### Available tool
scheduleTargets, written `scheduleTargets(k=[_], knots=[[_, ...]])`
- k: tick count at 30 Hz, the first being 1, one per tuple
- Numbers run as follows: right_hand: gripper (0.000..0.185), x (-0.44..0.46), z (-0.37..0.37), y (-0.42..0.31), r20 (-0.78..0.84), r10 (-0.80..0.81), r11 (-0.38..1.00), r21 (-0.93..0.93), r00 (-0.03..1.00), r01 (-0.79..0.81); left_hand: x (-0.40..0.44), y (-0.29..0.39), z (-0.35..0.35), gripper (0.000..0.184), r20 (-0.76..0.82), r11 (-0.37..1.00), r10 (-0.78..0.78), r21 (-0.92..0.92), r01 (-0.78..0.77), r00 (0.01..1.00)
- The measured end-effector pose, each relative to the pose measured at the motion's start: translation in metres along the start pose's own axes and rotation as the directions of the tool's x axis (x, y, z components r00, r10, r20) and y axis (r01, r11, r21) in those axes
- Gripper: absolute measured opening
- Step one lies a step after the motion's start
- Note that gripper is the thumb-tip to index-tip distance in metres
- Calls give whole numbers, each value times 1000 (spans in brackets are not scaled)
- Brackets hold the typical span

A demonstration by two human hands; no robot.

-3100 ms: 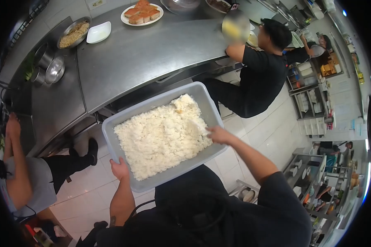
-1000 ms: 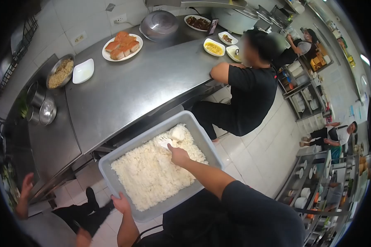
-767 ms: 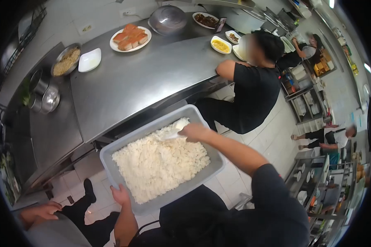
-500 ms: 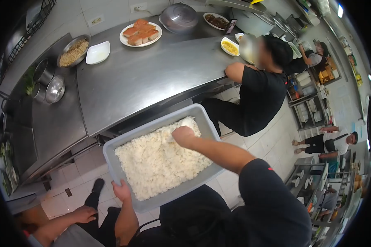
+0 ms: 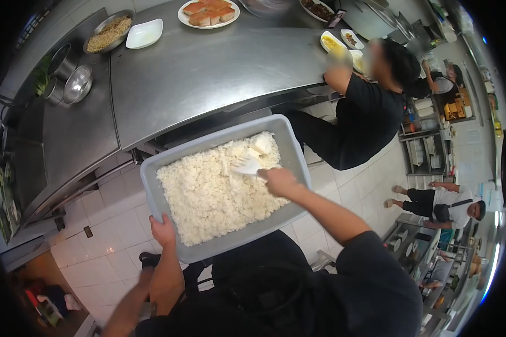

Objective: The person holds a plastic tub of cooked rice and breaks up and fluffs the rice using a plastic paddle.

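A grey plastic tub [image 5: 211, 251] full of white rice [image 5: 208, 196] is tilted in front of my body, below the steel counter's edge. My left hand [image 5: 164, 231] grips the tub's rim at its near left corner, thumb over the edge. In my right hand [image 5: 280, 183] is the handle of a white pronged scoop [image 5: 246, 165], its prongs resting on the rice right of the middle. Larger clumps of rice lie near the far right corner of the tub.
The steel counter [image 5: 197, 73] holds a plate of orange-topped pieces [image 5: 209, 12], a white dish [image 5: 144, 33], a noodle bowl [image 5: 108, 35] and metal bowls [image 5: 77, 84]. A person in black [image 5: 365, 112] sits at its right. Another person's arm [image 5: 126, 306] is at lower left.
My right hand has moved right and nearer to me, and the scoop's prongs now show. The person at lower left has moved nearer to my left arm. The view has tilted down.
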State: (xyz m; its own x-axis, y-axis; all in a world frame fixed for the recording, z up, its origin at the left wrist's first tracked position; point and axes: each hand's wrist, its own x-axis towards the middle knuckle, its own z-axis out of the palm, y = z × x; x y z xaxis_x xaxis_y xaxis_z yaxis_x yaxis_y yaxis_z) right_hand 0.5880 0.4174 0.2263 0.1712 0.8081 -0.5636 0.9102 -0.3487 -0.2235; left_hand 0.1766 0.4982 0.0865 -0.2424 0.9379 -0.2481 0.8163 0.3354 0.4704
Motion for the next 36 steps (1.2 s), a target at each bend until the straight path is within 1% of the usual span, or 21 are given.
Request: scheduleTargets(k=[1, 3, 5, 6, 8, 9, 10, 13, 14, 16, 18, 20, 21, 23, 26, 27, 29, 31, 32, 34, 36], knots=[[35, 1, -22, 7, 55, -10, 1000, -5, 998, 11, -1, -2, 1, 55, -25, 1000, 10, 1, -10, 1000], [30, 16, -48, 25, 4, -12, 999, 43, 1000, 12, -2, 1, -2, 55, -15, 1000, 0, 12, 0, 1000], [29, 73, -40, 53, 278, 24, 998, 43, 960, -37, -4, 4, -4, 55, -1, 1000, -8, 30, 8, 1000], [29, 82, -35, 48, 281, 26, 998, 48, 959, -42, -3, 3, -4, 55, 8, 1000, -15, 26, 15, 1000], [30, 106, -25, 24, 357, 214, 944, 163, 909, -287, 0, 10, -5, 55, 10, 999, -23, 23, 23, 1000], [30, 114, -17, 17, 360, 209, 945, 163, 909, -282, -1, 16, -9, 54, 51, 999, -45, 6, 45, 998], [29, 117, -3, 9, 302, 211, 938, 204, 930, -280, -4, 14, -13, 52, 96, 998, -68, -4, 69, 993], [33, 112, 39, -27, 22, 291, 927, 239, 956, -288, -1, 6, -6, 50, 42, 999, -38, 1, 38, 998], [38, 98, 72, -30, -35, 291, 925, 267, 956, -272, -8, 4, -7, 50, 49, 999, -33, -2, 33, 998], [49, 58, 125, -34, -142, 326, 907, 325, 935, -267, -7, 13, -7, 49, -30, 1000, -31, -5, 31, 999], [54, 47, 119, -23, -201, 338, 900, 355, 919, -253, 1, 13, -6, 48, -12, 999, -22, -26, 22, 1000], [57, 20, 101, 2, -132, 232, 917, 361, 964, -171, -5, 2, -8, 47, 43, 999, -38, -15, 39, 998], [54, 3, 64, 3, -92, 204, 947, 271, 975, -172, -6, 2, -8, 46, 28, 999, -36, 1, 36, 999], [46, -4, 28, 22, -91, 155, 971, 200, 984, -134, -5, 13, -7, 44, -1, 999, -44, -6, 44, 999], [37, 4, -34, 5, -80, 82, 990, 125, 993, -71, -8, 14, -17, 43, 43, 998, -44, -39, 45, 998], [37, 18, -33, 6, -83, 81, 989, 128, 993, -70, -9, 15, -17, 42, 47, 998, -57, -29, 59, 997], [31, 60, -16, -1, 54, 66, 998, -19, 996, -65, -5, 21, -15, 42, 47, 998, -63, -18, 64, 997], [28, 86, 1, -28, 54, 107, 993, -49, 993, -105, -7, 19, -15, 42, 20, 998, -61, -28, 61, 998], [28, 101, 13, -35, 61, 103, 994, -43, 993, -100, -6, 15, -13, 42, 18, 998, -64, -19, 64, 998], [26, 123, 24, -46, -29, 169, 985, 25, 985, -168, -3, 9, -9, 43, 11, 999, -29, -29, 29, 1000], [20, 119, 19, -28, 29, 142, 990, 18, 989, -143, -14, 4, -15, 44, 39, 998, -56, 0, 56, 998]])
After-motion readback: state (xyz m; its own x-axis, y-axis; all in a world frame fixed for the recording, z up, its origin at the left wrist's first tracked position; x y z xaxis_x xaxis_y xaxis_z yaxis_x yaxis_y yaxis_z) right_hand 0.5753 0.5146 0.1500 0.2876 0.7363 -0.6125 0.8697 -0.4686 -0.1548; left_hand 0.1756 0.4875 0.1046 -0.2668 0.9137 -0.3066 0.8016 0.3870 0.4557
